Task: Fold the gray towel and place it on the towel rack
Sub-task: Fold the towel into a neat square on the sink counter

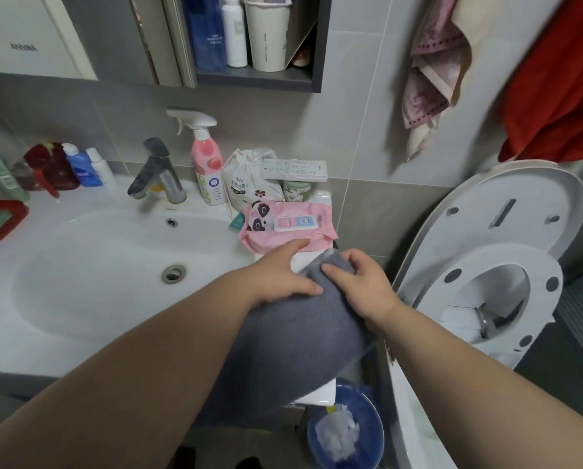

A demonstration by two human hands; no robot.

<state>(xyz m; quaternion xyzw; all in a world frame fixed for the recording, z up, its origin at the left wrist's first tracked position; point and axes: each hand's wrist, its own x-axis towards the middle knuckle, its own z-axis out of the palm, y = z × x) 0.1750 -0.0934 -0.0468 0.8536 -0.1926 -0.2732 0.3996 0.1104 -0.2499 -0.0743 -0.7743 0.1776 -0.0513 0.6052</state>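
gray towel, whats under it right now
The gray towel lies over the white counter edge right of the sink; its lower end hangs off. The left hand and right hand press on top. The counter beneath is mostly covered.

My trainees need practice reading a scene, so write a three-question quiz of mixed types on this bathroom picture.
1. True or false: both hands touch the gray cloth towel.
2. The pink panda-print wipes pack lies: A in the basin, B on the counter right of the basin, C on the floor.
3. Which hand pinches the towel's far edge?

Key: 1 true; 2 B; 3 the right hand, while the left hand presses flat.
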